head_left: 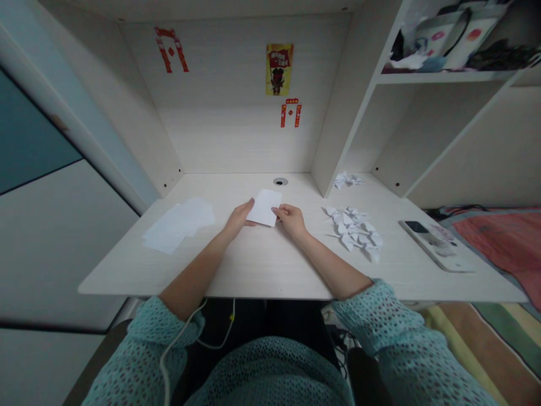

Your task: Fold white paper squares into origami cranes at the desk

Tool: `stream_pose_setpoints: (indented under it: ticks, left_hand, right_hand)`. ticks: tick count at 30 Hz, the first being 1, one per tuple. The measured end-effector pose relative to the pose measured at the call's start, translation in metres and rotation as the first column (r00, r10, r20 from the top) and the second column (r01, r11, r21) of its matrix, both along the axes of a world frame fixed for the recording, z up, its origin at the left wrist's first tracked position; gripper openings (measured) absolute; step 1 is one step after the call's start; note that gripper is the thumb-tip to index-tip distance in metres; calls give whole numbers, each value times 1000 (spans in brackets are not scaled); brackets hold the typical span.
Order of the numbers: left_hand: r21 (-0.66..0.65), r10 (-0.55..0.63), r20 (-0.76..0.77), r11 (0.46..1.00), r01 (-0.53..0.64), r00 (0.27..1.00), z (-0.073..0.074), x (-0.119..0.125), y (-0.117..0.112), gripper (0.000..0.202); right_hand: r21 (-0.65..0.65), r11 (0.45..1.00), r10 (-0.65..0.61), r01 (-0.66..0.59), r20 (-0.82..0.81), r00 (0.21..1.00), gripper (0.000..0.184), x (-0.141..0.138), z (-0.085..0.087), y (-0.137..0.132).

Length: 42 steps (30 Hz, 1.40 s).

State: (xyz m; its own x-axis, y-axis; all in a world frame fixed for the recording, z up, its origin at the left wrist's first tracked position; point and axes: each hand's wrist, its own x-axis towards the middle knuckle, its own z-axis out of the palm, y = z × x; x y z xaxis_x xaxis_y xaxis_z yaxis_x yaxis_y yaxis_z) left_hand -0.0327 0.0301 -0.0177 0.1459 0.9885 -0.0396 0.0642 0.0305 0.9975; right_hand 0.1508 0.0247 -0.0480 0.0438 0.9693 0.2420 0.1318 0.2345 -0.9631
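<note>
Over the bench [262,270], the left hand [240,219] and right hand [292,220] have fingers [280,213] closed on opposite edges of white paper [265,206]. Upper right, a shelf [443,79] holds a bag [475,40]; folded papers [347,180] lie inside the compartment [380,121] below.

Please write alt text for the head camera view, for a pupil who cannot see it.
A person's left hand and right hand hold white paper between them at a desk. Loose sheets lie to the left; a heap of folded paper and a phone lie to the right. Red and yellow stickers dot the back panel.
</note>
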Motion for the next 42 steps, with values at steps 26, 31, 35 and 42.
stream_pose_setpoints:
  ticks: [26,31,35,42]
  left_hand:
    - [200,-20,-206,978,62,978,-2,-20,8,41]
    - [179,-38,-256,980,86,966,-4,-19,9,34]
    - [135,-37,-249,988,73,968,-3,-16,8,35]
    - [200,1,-60,980,10,998,12,-4,-4,54]
  right_hand:
    - [115,969,210,-217,68,975,25,19,22,-4]
    - [41,995,100,-96,-107,989,28,16,23,-2]
    - [-18,1000,-16,13,-148,989,33,13,21,-3]
    - [63,997,-26,35,-136,990,31,7,19,-6]
